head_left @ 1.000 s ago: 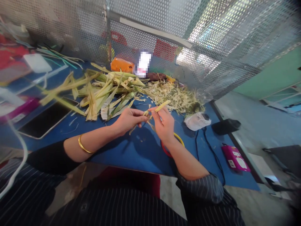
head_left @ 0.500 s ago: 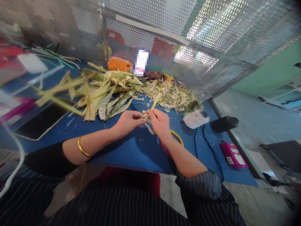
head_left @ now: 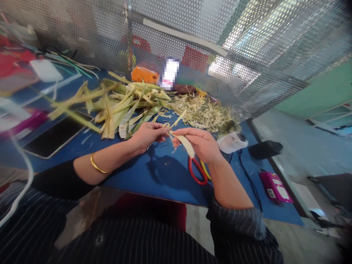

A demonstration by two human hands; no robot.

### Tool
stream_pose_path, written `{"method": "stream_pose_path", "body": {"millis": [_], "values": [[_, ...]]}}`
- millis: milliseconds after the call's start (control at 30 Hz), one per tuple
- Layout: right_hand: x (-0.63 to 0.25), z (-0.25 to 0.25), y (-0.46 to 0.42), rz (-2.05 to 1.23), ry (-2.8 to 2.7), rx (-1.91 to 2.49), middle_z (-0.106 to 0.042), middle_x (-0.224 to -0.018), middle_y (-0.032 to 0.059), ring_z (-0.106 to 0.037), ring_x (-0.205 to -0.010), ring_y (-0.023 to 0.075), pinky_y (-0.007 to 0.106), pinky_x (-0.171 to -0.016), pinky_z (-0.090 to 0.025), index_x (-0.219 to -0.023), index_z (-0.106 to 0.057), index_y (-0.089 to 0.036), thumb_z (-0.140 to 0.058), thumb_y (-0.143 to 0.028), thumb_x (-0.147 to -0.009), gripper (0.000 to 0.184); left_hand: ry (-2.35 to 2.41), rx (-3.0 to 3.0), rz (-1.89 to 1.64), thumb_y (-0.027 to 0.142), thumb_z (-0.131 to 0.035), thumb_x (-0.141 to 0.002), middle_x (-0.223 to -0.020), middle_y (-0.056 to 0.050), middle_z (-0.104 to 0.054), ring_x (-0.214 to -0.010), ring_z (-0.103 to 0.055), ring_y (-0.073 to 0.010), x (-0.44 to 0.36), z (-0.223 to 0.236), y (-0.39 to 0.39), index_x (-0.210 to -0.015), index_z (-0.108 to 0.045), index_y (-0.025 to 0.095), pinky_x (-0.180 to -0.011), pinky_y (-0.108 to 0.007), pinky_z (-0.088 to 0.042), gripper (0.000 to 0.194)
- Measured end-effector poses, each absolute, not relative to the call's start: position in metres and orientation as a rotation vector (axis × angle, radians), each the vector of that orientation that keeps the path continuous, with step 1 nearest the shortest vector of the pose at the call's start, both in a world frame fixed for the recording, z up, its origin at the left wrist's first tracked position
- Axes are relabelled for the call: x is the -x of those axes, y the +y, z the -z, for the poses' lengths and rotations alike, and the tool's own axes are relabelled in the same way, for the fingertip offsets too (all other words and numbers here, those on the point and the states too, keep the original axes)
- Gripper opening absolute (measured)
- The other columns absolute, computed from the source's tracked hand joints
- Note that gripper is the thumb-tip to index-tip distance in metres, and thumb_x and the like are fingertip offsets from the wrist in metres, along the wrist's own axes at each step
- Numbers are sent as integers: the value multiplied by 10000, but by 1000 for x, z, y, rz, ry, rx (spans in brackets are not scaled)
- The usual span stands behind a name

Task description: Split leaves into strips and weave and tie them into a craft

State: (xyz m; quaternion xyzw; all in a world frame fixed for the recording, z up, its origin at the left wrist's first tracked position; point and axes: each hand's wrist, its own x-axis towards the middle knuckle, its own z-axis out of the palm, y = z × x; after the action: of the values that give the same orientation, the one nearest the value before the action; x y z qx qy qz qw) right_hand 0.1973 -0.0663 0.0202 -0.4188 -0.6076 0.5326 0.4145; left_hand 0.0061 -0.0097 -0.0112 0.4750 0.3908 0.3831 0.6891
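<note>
Pale corn husk strips [head_left: 187, 145] are between my two hands, above the blue table. My left hand [head_left: 146, 138] pinches a knot-like loop of husk between thumb and fingers. Close by on the right, my right hand [head_left: 202, 143] grips the strips with its fingertips, and a broad pale piece hangs down across its fingers. A thin end sticks up beyond the fingertips. Scissors with a red and yellow handle [head_left: 190, 169] lie under my right wrist, their blades hidden. Behind my hands lies a pile of long corn husks [head_left: 110, 106], with a heap of shredded husk [head_left: 203, 112] beside it.
On the left are a dark tablet-like device [head_left: 56, 137] and a white cable. A lit phone [head_left: 169, 73] and an orange packet [head_left: 144, 75] stand by the perforated metal screen [head_left: 176, 29]. At right are a white plastic-wrapped item [head_left: 232, 143], a black cylinder [head_left: 265, 149] and a magenta pack [head_left: 275, 187].
My right hand has moved right and turned, its fingers now stretched toward the left hand. The broad husk piece has come into view across it. More of the scissor handles shows.
</note>
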Motion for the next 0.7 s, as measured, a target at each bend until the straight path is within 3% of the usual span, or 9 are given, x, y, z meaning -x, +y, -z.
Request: {"method": "stream_pose_path", "body": {"millis": [67,167,267,333,467,600,700], "values": [[-194,-16,-66,-1308,-1472,1026,-731,-895,36,-687,-788,169,348,-742,-551,-1034,-716,-240,-627,-316,-834,232,864,-1108,-843,254,-717,-762,-662,-28,-659,-490,-530,-50,-6,13,-10,-693,-714,143,-508,-184,-419,131],[-189,-10,-64,-994,-1529,1093,-694,-762,9,-639,-690,144,320,-683,-531,-907,-743,-247,-655,-307,-827,133,874,-1166,-837,269,-717,-765,-695,-39,-678,-506,-542,-55,-6,15,-10,-725,-725,144,-526,-187,-433,132],[-184,-7,-61,-698,-1561,1067,-676,-823,24,-621,-800,160,320,-723,-507,-784,-738,-242,-646,-313,-838,128,868,-1180,-817,262,-713,-765,-717,-44,-698,-530,-563,-66,-7,16,-11,-766,-732,151,-574,-204,-470,113],[-182,-5,-59,-683,-1499,1040,-675,-866,24,-610,-785,152,306,-696,-497,-780,-714,-236,-628,-316,-850,137,869,-1192,-795,248,-708,-763,-733,-45,-707,-550,-580,-72,-7,16,-11,-782,-727,147,-606,-215,-488,104],[-178,-1,-59,-802,-1356,1153,-630,-665,-26,-511,-535,92,245,-546,-435,-761,-627,-216,-609,-317,-861,143,885,-1236,-765,232,-693,-763,-744,-39,-705,-573,-596,-75,-8,15,-13,-809,-717,136,-630,-223,-496,110],[-178,2,-59,-720,-1485,1386,-571,-552,-36,-472,-491,87,230,-492,-375,-685,-603,-195,-626,-356,-844,227,916,-1290,-803,186,-667,-754,-692,-20,-683,-548,-586,-78,-9,12,-15,-798,-694,142,-597,-225,-486,68],[-179,3,-59,-663,-1543,1430,-573,-562,-35,-501,-503,97,235,-504,-394,-711,-615,-195,-618,-344,-847,201,962,-1289,-830,167,-666,-743,-627,0,-649,-522,-574,-75,-10,9,-16,-763,-672,146,-572,-218,-474,29]]}}
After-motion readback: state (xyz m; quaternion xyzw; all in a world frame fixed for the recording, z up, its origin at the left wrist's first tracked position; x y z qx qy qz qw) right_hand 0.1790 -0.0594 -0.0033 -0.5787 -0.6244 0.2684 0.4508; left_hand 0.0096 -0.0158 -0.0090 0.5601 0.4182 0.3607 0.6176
